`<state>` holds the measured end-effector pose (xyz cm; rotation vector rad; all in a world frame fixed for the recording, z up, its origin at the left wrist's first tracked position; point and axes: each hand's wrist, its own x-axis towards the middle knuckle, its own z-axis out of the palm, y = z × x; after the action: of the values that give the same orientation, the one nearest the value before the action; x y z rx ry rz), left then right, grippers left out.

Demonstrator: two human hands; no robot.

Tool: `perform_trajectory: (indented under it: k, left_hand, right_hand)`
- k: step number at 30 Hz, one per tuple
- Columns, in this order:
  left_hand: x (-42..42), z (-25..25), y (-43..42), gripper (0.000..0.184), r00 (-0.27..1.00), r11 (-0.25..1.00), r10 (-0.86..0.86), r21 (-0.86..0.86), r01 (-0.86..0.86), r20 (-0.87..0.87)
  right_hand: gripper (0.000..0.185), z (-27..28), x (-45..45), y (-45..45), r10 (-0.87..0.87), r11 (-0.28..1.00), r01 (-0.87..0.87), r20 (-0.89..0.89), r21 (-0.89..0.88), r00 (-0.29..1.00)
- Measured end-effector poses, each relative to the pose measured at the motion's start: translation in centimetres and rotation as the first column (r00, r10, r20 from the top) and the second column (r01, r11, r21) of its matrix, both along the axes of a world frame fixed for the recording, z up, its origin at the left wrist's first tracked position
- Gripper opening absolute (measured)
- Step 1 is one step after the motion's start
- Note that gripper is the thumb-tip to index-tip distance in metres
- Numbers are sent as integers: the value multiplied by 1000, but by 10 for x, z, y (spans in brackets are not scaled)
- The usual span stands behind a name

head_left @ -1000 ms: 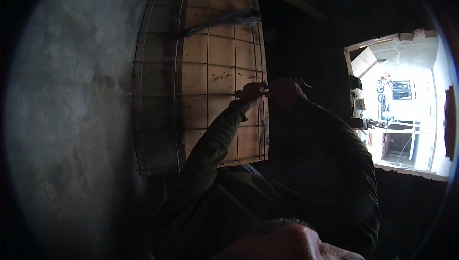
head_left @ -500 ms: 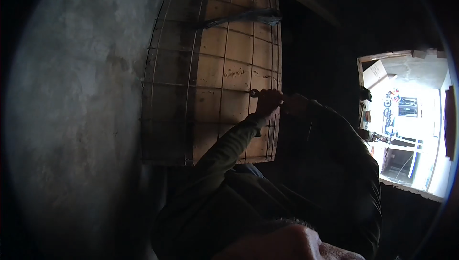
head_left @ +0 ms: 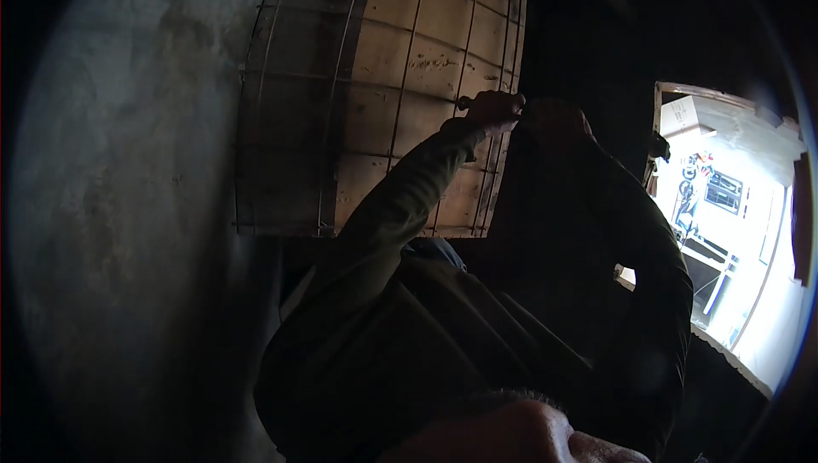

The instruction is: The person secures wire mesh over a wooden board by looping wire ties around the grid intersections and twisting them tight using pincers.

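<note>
- Observe left hand [head_left: 497, 110] clenched around slender object [head_left: 463, 103], end protruding.
- Note right hand [head_left: 555, 120] beside left hand; cannot tell grip.
- See wire mesh [head_left: 401, 87] behind left hand.

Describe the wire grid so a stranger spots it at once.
Start from the grey wall on the picture's left side. To its right is a wooden panel, darker toward the wall; the wire grid lies over it, near the left hand. Crossing thin rods with open gaps set it apart from the solid panel.
</note>
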<state>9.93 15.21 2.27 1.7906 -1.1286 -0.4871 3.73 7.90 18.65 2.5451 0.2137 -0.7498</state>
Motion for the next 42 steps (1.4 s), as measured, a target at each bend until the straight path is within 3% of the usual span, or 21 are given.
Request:
perform_trajectory:
  k: [5, 7, 9, 10, 11, 12, 13, 16, 18, 19, 22, 25, 27, 28, 30, 32, 34, 37, 39, 40, 42]
  left_hand:
    - [-3, 1, 10, 26, 989, 993, -76, -82, 86, 124]
    - [-11, 4, 18, 24, 974, 945, 179, -299, -131, 137]
    - [-23, 8, 24, 23, 936, 915, 287, -347, -205, 204]
    - [-26, 8, 26, 23, 880, 876, 393, -401, -269, 268]
    - [-30, 2, 24, 23, 882, 877, 388, -401, -265, 267]
    - [-33, -10, 17, 24, 913, 934, 297, -282, -218, 278]
    - [-32, -15, 14, 24, 939, 974, 203, -157, -164, 278]
    - [-27, -20, 7, 24, 948, 975, 152, -198, -98, 279]
    - [-24, -14, 4, 24, 951, 990, 110, -113, -81, 288]
    - [-25, -14, 6, 25, 954, 997, 71, -10, -71, 290]
    - [-25, -11, 13, 24, 936, 976, 155, -194, -96, 315]
    - [-25, -15, 9, 21, 928, 971, 173, -217, -104, 330]
    - [-24, -16, 7, 20, 928, 975, 165, -195, -103, 335]
    - [-24, -15, 8, 18, 924, 978, 163, -183, -104, 347]
    - [-25, -11, 8, 16, 920, 979, 162, -174, -105, 356]
    - [-21, -5, 7, 12, 949, 995, 93, -48, -82, 300]
    - [-23, -9, 11, 10, 949, 991, 115, -94, -91, 293]
    - [-28, -9, 16, 8, 958, 994, 96, -77, -78, 271]
    - [-23, -4, 14, 9, 962, 997, 80, -29, -76, 262]
    - [-23, -2, 13, 10, 970, 995, 97, -45, -89, 222]
    - [-20, 1, 10, 11, 977, 993, 110, -66, -99, 184]
  right_hand:
    - [25, -10, -10, -9, 0, 997, 6, -73, 71, 997]
    - [28, -21, -14, -20, 40, 995, -31, -88, 98, 995]
    - [31, -37, -13, -38, -177, 895, 296, -345, 334, 922]
    - [31, -25, -6, -24, -178, 892, 300, -346, 339, 921]
    - [28, -7, -1, -11, -301, 779, 489, -450, 393, 841]
    - [25, 6, 4, -3, -395, 631, 654, -553, 417, 734]
    - [25, -2, -1, -12, -399, 629, 655, -550, 418, 734]
    - [26, -11, -12, -24, -497, 625, 672, -463, 397, 734]
    - [34, 8, -14, -26, -699, 89, 919, -633, 385, 332]
    - [34, 12, -23, -33, -712, 71, 921, -627, 384, 316]
    - [43, 33, -52, -47, -663, -6, 909, -683, 416, 308]
    - [42, 43, -65, -49, -750, 28, 887, -577, 461, 323]
    - [30, 27, -78, -60, -554, 658, 569, -195, 494, 810]
    - [30, 37, -70, -52, -558, 654, 573, -195, 495, 806]
    - [22, 57, -52, -42, -421, 871, 460, -222, 171, 879]
    - [21, 60, -54, -35, -374, 893, 413, -216, 180, 902]
    - [21, 60, -54, -29, -328, 908, 369, -210, 199, 921]
    - [21, 56, -61, -25, -359, 818, 476, -360, 322, 861]
    - [22, 47, -69, -39, -169, 917, 254, -276, 308, 946]
    - [22, 45, -75, -44, -172, 919, 255, -278, 301, 945]
    - [22, 40, -84, -49, -362, 867, 404, -191, 291, 913]
